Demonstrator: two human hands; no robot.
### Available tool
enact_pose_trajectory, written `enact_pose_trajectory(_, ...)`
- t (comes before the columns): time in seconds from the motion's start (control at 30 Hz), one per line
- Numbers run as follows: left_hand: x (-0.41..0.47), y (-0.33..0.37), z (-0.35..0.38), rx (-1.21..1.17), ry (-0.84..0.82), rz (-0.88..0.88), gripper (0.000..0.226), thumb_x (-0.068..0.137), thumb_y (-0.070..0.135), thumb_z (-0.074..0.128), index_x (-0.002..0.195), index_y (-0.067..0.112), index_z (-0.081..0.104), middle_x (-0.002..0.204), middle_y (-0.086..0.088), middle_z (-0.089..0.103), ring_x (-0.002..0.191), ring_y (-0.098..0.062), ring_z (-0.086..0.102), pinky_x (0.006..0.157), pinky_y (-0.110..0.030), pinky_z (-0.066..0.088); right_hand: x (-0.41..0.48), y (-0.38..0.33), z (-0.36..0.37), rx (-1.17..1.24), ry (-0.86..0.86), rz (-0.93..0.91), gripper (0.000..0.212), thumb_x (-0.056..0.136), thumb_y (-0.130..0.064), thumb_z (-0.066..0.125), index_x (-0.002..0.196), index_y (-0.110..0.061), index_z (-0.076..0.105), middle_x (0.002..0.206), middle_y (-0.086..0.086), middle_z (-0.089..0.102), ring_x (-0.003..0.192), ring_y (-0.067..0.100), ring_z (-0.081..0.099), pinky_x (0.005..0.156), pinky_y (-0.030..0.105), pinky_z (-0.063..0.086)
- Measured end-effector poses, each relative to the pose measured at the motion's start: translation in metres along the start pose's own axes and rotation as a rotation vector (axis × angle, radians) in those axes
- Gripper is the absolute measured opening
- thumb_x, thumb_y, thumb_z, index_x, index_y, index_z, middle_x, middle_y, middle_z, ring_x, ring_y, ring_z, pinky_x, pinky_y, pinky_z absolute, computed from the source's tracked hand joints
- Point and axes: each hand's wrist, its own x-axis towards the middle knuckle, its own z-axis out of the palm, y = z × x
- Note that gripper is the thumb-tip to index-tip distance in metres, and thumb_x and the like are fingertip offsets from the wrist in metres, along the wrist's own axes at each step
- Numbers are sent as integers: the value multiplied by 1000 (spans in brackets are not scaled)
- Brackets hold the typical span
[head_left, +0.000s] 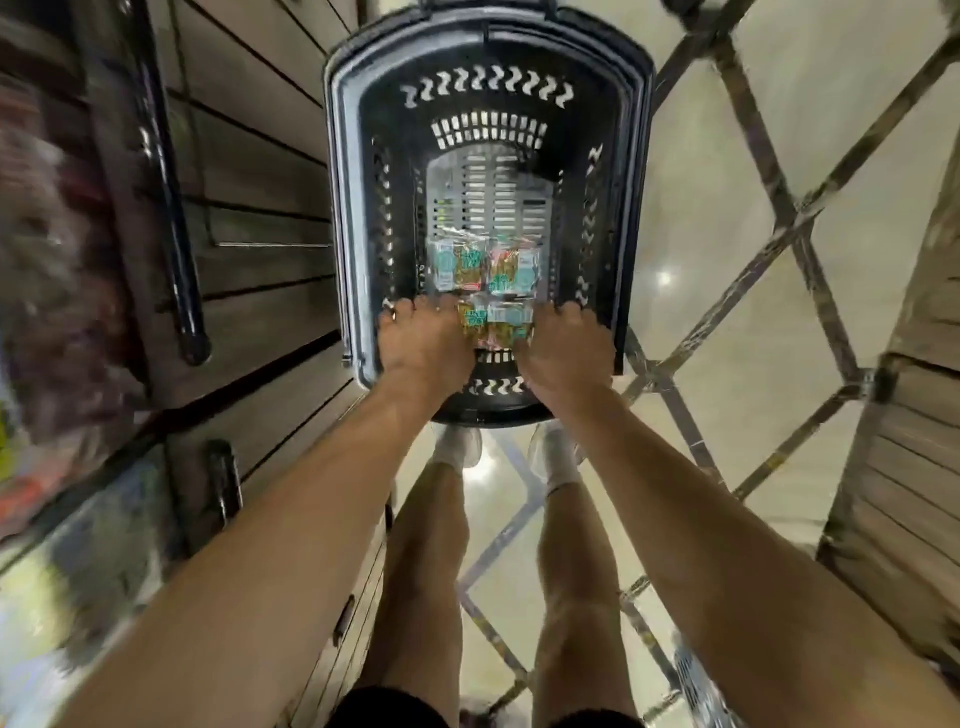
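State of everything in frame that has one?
Black slotted plastic shopping basket: upright, top open.
Clear-wrapped bundle of teal-and-yellow packets: lying flat on the basket bottom, near end.
Left hand: fingers curled on the bundle's near left corner.
Right hand: fingers curled on its near right corner.

1. One black basket.
2. Packets in the basket: two lie side by side across the middle of its floor, and at least one more lies at its near edge. That probably makes three, though blur and fingers may hide others.
3. Two hands at the basket's near edge: the left hand and the right hand.
4. Two white shoes below the near edge.
5. Two dark rails beyond the basket's left edge.
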Motion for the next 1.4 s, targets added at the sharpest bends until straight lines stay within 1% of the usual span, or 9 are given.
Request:
enact_pose_trajectory(0.23,116,-20,71,-342,-37,-66,41,102,42,59,134,17,52,106,-5,67,98,-30,66,82,-41,56,80,7,78,185,-4,111,41,105,-33,47,135,-5,52,124,17,61,110,32,63,88,46,57)
enact_pose_trajectory(0.47,206,-24,99,-615,114,-253,71,104,43,60,152,-3,36,134,-27,62,126,-44,59,97,-44,49,154,16,140,611,33,331,55,103,-48,56,141,-8,49,123,4,62,105,21,65,83,36,57)
enact_pose_trajectory(0.57,226,-21,111,-685,117,-252,63,98,46,69,139,3,48,128,-22,66,119,-42,62,94,-44,53,173,11,148,666,-37,354,58,104,-48,57,141,-4,47,121,9,66,105,26,68,85,37,58)
enact_pose_trajectory(0.7,233,-22,115,-680,129,-310,66,90,44,79,136,6,51,133,-17,64,124,-38,61,100,-46,53,187,12,153,646,-54,399,50,105,-33,62,141,-2,48,124,14,66,105,28,67,76,31,51)
enact_pose_trajectory(0.83,234,-18,117,-646,150,-311,60,88,43,81,129,7,56,130,-14,63,120,-34,62,99,-44,54,187,11,152,617,42,423,50,100,-30,66,139,-2,50,130,16,62,115,34,64,92,43,57)
enact_pose_trajectory(1.0,228,-22,114,-768,135,-323,47,81,44,87,110,18,62,115,-6,68,102,-24,67,92,-44,59,183,8,147,693,47,447,61,95,-35,72,142,-6,48,132,12,58,113,29,63,92,44,58)
enact_pose_trajectory(1.1,221,-26,110,-872,106,-311,46,78,39,91,98,25,52,104,-4,69,91,-27,72,83,-47,62,181,9,147,801,35,480,57,94,-33,75,138,-9,50,121,5,67,100,22,68,77,34,59)
enact_pose_trajectory(1.2,212,-27,105,-1000,69,-291,45,79,29,92,90,26,48,99,-3,68,87,-26,74,78,-46,64,175,11,143,863,53,462,44,95,-26,76,129,-12,52,109,-3,64,83,9,62,56,15,41)
enact_pose_trajectory(1.4,194,-30,95,-1184,117,-323,41,84,16,87,92,24,48,97,-1,65,89,-23,72,84,-48,63,162,4,132,1052,-7,400,25,94,-24,74,117,-19,67,113,1,68,91,12,68,65,19,53)
